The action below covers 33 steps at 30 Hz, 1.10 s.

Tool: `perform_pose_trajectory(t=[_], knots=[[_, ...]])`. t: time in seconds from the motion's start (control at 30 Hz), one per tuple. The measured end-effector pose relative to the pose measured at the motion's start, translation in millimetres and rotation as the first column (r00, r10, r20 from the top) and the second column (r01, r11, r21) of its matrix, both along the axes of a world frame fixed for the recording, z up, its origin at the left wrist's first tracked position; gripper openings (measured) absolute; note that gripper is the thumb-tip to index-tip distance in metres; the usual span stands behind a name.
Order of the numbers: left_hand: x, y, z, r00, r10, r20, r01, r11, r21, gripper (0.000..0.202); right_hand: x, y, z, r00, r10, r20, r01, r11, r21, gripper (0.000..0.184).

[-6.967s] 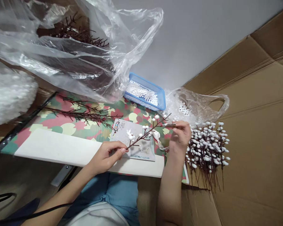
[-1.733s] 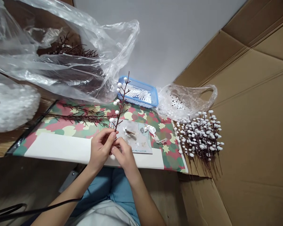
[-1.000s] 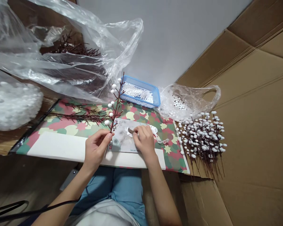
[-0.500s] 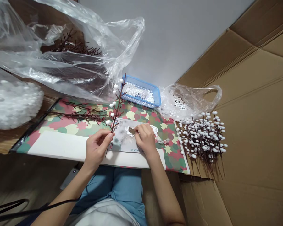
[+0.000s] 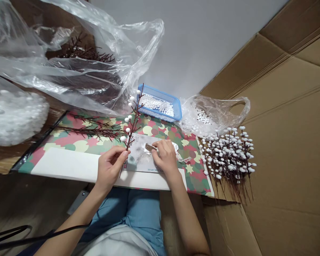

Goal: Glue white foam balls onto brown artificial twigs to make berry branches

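Note:
My left hand (image 5: 110, 165) pinches the lower stem of a brown artificial berry branch (image 5: 133, 126), holding it upright. White foam berries sit on several of its left-side twigs, while the right-side twigs are bare. Over a printed card (image 5: 140, 161) hovers my right hand (image 5: 165, 154), its thumb and forefinger apart around the near end of a short flat brown stick (image 5: 150, 147). That stick lies in a smear of white glue (image 5: 145, 149) on foil or film. My palm hides part of the card and of the white stuff behind it.
Bare brown branches (image 5: 96, 131) lie at left on the patterned sheet (image 5: 88, 145). Behind stand a blue basket (image 5: 177, 106) of white berries and a clear bag (image 5: 216, 124) of more. Berry-covered branches (image 5: 232, 153) are heaped at right beside cardboard (image 5: 288, 142). Large plastic bags (image 5: 90, 74) fill the left.
My right thumb and forefinger have parted slightly, and more of the brown stick shows, lying flatter. The branch in my left hand has shifted a touch.

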State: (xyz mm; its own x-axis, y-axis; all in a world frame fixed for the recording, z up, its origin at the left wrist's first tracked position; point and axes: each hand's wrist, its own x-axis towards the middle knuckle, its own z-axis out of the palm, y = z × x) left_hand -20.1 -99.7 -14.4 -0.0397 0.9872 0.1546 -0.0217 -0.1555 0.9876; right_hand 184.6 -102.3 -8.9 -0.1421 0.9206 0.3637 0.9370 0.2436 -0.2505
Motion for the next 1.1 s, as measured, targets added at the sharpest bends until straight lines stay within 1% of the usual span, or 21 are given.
perform_pose_trajectory(t=[0.1,0.2,0.4,0.5,0.57,0.63,0.67,0.73,0.8,0.87,0.97,1.03,1.1], knots=[[0.4,0.2,1.1,1.000,0.002,-0.008,-0.002,1.000,-0.005,0.016,1.4,-0.9,3.2,1.000,-0.002,-0.016,0.002,1.000,0.001,0.015],[0.4,0.2,1.3,1.000,-0.003,-0.016,0.003,1.000,0.000,0.015,6.1,-3.9,10.3,0.998,-0.006,-0.069,0.007,1.000,0.019,0.014],[1.7,0.2,1.0,1.000,-0.004,-0.006,0.004,1.000,0.000,0.014,22.8,-10.3,27.4,0.985,-0.059,-0.162,0.073,0.994,0.085,0.007],[2.5,0.1,1.9,1.000,-0.008,-0.009,0.008,1.000,-0.002,0.014,24.5,-12.8,32.5,0.976,-0.073,-0.206,0.087,0.994,0.060,0.006],[3.1,-0.1,2.7,1.000,-0.015,-0.012,0.015,1.000,0.001,0.014,17.0,-16.8,32.9,0.956,-0.074,-0.283,0.081,0.997,0.011,0.008],[4.3,-0.6,3.3,1.000,-0.025,-0.014,0.025,1.000,0.000,0.014,1.0,-23.5,29.8,0.905,-0.051,-0.421,0.026,0.997,-0.066,0.012],[5.4,-1.1,3.5,0.999,-0.033,-0.012,0.033,0.999,-0.003,0.014,-9.6,-27.8,26.8,0.868,-0.031,-0.496,-0.030,0.993,-0.115,0.014],[8.4,-2.8,3.8,0.999,-0.052,0.003,0.052,0.999,-0.006,0.013,-33.5,-36.7,19.3,0.786,0.000,-0.619,-0.169,0.962,-0.215,0.013],[12.2,-5.3,4.1,0.996,-0.081,0.027,0.082,0.997,-0.010,0.014,-55.6,-44.0,11.8,0.730,-0.020,-0.684,-0.257,0.918,-0.302,0.010],[16.1,-8.3,4.8,0.993,-0.107,0.049,0.108,0.994,-0.013,0.016,-71.3,-47.9,6.8,0.674,-0.084,-0.734,-0.275,0.893,-0.355,0.008],[20.2,-12.0,5.4,0.990,-0.125,0.068,0.126,0.992,-0.013,0.017,-80.9,-48.1,4.5,0.560,-0.170,-0.811,-0.285,0.880,-0.381,0.007],[19.9,-12.1,4.1,0.986,-0.146,0.075,0.147,0.989,-0.008,0.016,-81.1,-46.7,5.1,0.485,-0.202,-0.851,-0.291,0.880,-0.375,0.009],[15.9,-8.1,0.9,0.981,-0.176,0.085,0.175,0.984,0.015,0.015,-79.0,-45.7,6.1,0.442,-0.203,-0.874,-0.271,0.898,-0.346,0.012]])
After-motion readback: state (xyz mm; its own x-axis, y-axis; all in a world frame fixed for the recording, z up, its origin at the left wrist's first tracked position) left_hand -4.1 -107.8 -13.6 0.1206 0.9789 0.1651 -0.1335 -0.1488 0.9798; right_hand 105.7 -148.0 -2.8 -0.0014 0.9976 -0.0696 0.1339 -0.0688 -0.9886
